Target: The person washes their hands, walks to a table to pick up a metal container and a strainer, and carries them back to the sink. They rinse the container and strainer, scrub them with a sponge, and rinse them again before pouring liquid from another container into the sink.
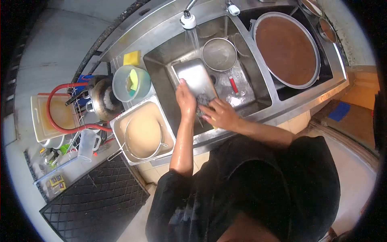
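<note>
The rectangular stainless-steel tray (195, 76) lies tilted in the steel sink basin (161, 68), just under the stream from the white spray-head tap (188, 20). The left hand (185, 101) grips the tray's near edge, fingers closed over the rim. The right hand (219, 115) has its fingers wrapped round a grey steel-wool scourer (204, 100), pressed to the tray's near corner. The tray looks thin, stiff and fairly light, with rounded corners and a smooth, wet sheen. It is likely slippery, so the raised rim gives the surest hold, thumb on top. The scourer is springy and coarse. A round steel strainer bowl (219, 54) sits beside the tray. A square steel container of pale liquid (141, 131) stands on the steel counter (159, 26).
</note>
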Motion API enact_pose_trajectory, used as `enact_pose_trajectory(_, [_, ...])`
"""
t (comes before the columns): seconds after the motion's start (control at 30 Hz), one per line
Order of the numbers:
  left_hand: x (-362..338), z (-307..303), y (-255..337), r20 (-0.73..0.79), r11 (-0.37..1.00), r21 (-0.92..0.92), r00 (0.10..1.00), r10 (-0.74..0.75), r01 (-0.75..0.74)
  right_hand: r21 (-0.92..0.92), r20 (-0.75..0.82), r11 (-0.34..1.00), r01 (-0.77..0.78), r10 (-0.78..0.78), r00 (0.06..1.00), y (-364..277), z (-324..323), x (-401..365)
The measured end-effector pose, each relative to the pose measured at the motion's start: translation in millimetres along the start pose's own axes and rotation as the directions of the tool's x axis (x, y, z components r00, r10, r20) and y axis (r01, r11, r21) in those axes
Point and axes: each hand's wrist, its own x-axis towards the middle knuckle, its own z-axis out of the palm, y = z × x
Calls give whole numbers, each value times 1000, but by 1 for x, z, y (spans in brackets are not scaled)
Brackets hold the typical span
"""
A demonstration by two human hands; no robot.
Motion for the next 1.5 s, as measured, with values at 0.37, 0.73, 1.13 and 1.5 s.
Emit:
enact_pose_trajectory(0.37, [3, -14, 35, -21, 932, -354, 996, -88, 75, 40, 54, 998, 41, -43, 998, -23, -34, 26])
enact_pose_trajectory(0.73, [-8, -7, 24, 28, 982, -169, 995, 96, -90, 88, -173, 989, -122, 136, 976, -24, -29, 65])
enact_pose_trajectory(1.13, [-15, -44, 23, -7, 682, -655, 901, -434, 324, 377, -299, 883, -280, 402, 866, -17, -33, -11])
enact_pose_trajectory(1.5, [-43, -108, 56, -53, 720, -690, 986, -155, 76, 831, 49, 210, -515, 894, 444, 97, -16, 7])
